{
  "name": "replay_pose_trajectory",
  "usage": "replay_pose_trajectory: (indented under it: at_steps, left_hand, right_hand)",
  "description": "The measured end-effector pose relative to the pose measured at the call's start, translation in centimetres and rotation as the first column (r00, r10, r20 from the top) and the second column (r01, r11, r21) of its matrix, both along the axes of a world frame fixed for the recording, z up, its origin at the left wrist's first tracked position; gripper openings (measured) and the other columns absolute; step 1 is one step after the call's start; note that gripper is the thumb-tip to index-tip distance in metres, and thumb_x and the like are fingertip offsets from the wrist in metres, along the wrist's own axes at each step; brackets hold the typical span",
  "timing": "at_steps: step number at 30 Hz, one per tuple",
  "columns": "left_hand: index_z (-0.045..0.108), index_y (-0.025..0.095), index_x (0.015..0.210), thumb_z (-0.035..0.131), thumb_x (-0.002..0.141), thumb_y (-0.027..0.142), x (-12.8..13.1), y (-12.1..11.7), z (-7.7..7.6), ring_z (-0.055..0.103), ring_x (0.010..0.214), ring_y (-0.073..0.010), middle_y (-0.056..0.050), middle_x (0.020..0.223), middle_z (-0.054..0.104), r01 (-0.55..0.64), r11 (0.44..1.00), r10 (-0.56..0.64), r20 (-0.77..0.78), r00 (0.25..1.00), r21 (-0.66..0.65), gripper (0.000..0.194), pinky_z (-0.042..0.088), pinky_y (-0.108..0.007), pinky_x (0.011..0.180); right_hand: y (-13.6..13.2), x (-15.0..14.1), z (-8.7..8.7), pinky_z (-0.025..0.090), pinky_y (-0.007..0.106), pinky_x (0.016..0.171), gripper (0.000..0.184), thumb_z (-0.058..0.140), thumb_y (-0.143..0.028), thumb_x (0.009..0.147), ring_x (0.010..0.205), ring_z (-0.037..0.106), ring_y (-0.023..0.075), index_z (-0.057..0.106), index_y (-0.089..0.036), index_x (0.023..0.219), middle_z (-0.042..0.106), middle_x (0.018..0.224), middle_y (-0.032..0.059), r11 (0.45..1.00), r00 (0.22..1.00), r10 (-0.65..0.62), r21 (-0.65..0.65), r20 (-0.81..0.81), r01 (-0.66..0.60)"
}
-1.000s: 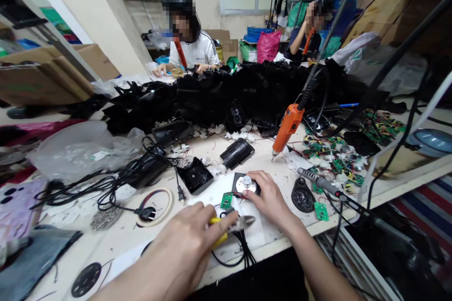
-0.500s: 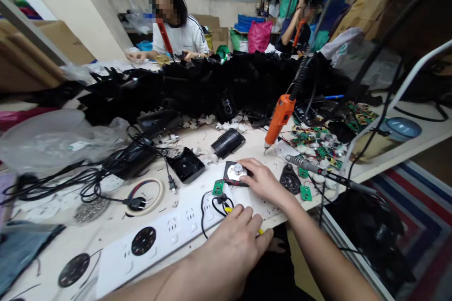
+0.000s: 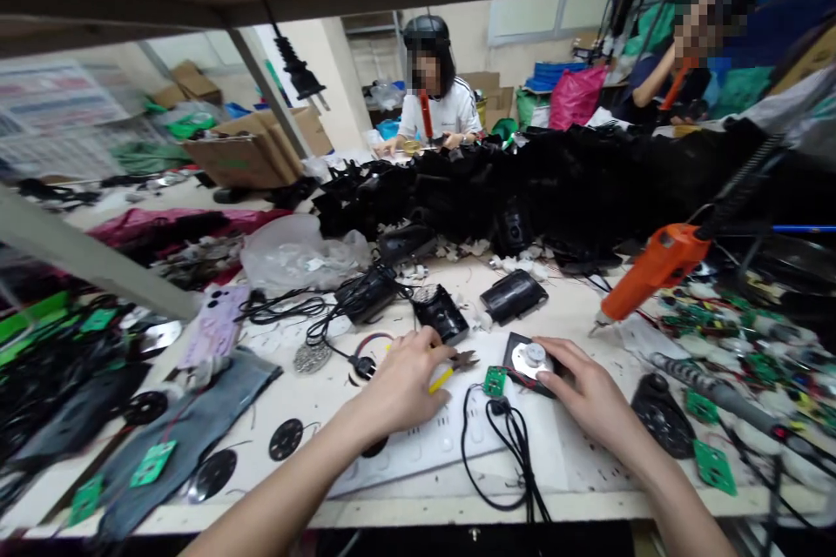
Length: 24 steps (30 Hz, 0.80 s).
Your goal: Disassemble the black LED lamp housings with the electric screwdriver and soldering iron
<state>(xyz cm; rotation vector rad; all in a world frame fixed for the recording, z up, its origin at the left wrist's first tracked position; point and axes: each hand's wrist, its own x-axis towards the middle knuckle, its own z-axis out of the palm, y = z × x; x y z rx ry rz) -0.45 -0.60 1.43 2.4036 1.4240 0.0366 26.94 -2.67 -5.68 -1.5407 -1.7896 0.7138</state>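
My left hand is closed around yellow-handled cutting pliers, whose metal jaws point right above the white power strip. My right hand grips the right edge of a square black part with a round silver motor, fingers behind and thumb in front. Thin wires run from that part to a small green circuit board lying at its left. Just below the board, a bundled black cord hangs over the table's front edge.
An orange electric screwdriver hangs at right, above a soldering iron and piled circuit boards. Black housings lie behind my hands, before a large heap of black parts. A plug dangles overhead. Two people work across the table.
My left hand has moved left with the pliers, away from the black cord, and the jaws now show. My right hand stays on the motor part. The view has swung left.
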Motion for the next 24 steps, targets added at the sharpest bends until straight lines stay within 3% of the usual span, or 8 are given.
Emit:
replay_pose_trajectory:
  at_steps: [3, 6, 9, 11, 16, 20, 22, 24]
  left_hand:
    - [0.067, 0.021, 0.112, 0.068, 0.076, 0.041, -0.9, -0.2, 0.9, 0.055, 0.105, -0.0293, -0.01, 0.114, 0.06, -0.064, 0.996, 0.058, 0.082, 0.995, 0.068, 0.042, 0.045, -0.043, 0.09]
    - [0.068, 0.018, 0.092, 0.052, 0.087, 0.04, -4.3, 0.1, 2.6, 0.062, 0.085, -0.0221, -0.008, 0.096, 0.068, -0.281, 0.958, 0.273, 0.124, 0.954, 0.059, 0.028, 0.047, -0.032, 0.075]
    - [0.066, 0.019, 0.082, 0.047, 0.085, 0.034, -9.7, 0.9, 3.2, 0.063, 0.076, -0.0233, -0.007, 0.082, 0.07, -0.572, 0.8, 0.59, -0.062, 0.805, 0.181, 0.024, 0.042, -0.03, 0.065]
    - [0.066, 0.018, 0.076, 0.049, 0.081, 0.03, -12.9, 1.4, 2.4, 0.064, 0.078, -0.0274, -0.01, 0.077, 0.07, -0.66, 0.719, 0.695, -0.215, 0.686, 0.218, 0.021, 0.039, -0.03, 0.062]
    - [0.063, 0.017, 0.071, 0.063, 0.069, 0.032, -16.3, 2.6, -0.9, 0.063, 0.069, -0.0206, -0.002, 0.069, 0.068, -0.633, 0.774, 0.625, -0.162, 0.764, 0.002, 0.014, 0.038, -0.023, 0.057]
    - [0.06, 0.017, 0.066, 0.053, 0.075, 0.031, -16.5, 2.8, -1.9, 0.06, 0.066, -0.0161, 0.006, 0.061, 0.063, -0.641, 0.767, 0.634, -0.134, 0.762, -0.014, 0.018, 0.035, -0.019, 0.057]
    - [0.061, 0.018, 0.066, 0.055, 0.075, 0.033, -17.0, 2.8, -1.9, 0.057, 0.065, -0.0141, 0.008, 0.058, 0.061, -0.64, 0.769, 0.634, -0.116, 0.765, -0.018, 0.018, 0.032, -0.018, 0.057]
    - [0.06, 0.019, 0.063, 0.058, 0.076, 0.042, -17.8, 2.8, -2.1, 0.054, 0.061, -0.0128, 0.009, 0.052, 0.058, -0.64, 0.768, 0.635, -0.098, 0.766, -0.021, 0.026, 0.03, -0.017, 0.056]
  right_hand:
    - [0.1, 0.2, -0.3, 0.049, 0.043, 0.099, 0.036, 0.052, -0.034, 0.085, 0.115, 0.061, 0.0266, 0.065, -0.023, 0.118, 0.065, 0.124, 0.009, 1.0, 1.0, -0.008, 0.002, 0.027, 0.008]
    - [0.1, 0.3, -0.2, 0.05, 0.043, 0.098, 0.037, 0.052, -0.037, 0.085, 0.115, 0.061, 0.027, 0.065, -0.024, 0.118, 0.064, 0.126, 0.0086, 1.0, 0.999, -0.01, -0.021, 0.051, 0.011]
    - [0.1, 0.4, -0.1, 0.05, 0.043, 0.1, 0.038, 0.052, -0.037, 0.085, 0.116, 0.061, 0.0266, 0.064, -0.024, 0.118, 0.064, 0.126, 0.0086, 1.0, 0.999, 0.0, -0.021, 0.053, 0.001]
    - [0.1, 0.4, -0.3, 0.049, 0.044, 0.1, 0.038, 0.051, -0.038, 0.085, 0.116, 0.061, 0.0266, 0.064, -0.023, 0.118, 0.064, 0.126, 0.0085, 1.0, 0.998, 0.001, -0.02, 0.057, 0.0]
    - [0.1, 0.5, -0.6, 0.05, 0.046, 0.099, 0.038, 0.052, -0.041, 0.084, 0.115, 0.061, 0.0276, 0.064, -0.023, 0.116, 0.064, 0.124, 0.0089, 1.0, 0.998, -0.01, -0.008, 0.068, 0.01]
    - [-0.7, 0.8, 1.2, 0.054, 0.043, 0.092, 0.033, 0.055, -0.037, 0.087, 0.107, 0.064, 0.0246, 0.065, -0.025, 0.116, 0.065, 0.119, 0.0082, 0.99, 0.997, -0.081, 0.115, 0.015, 0.079]
    - [-0.9, 1.0, 2.6, 0.057, 0.04, 0.087, 0.028, 0.055, -0.035, 0.088, 0.1, 0.065, 0.0226, 0.065, -0.024, 0.113, 0.064, 0.113, 0.0086, 0.943, 0.976, -0.212, 0.253, -0.054, 0.218]
    - [-0.5, 1.1, 4.1, 0.057, 0.04, 0.085, 0.027, 0.058, -0.033, 0.088, 0.097, 0.064, 0.022, 0.064, -0.022, 0.112, 0.062, 0.11, 0.0098, 0.8, 0.902, -0.395, 0.416, -0.175, 0.432]
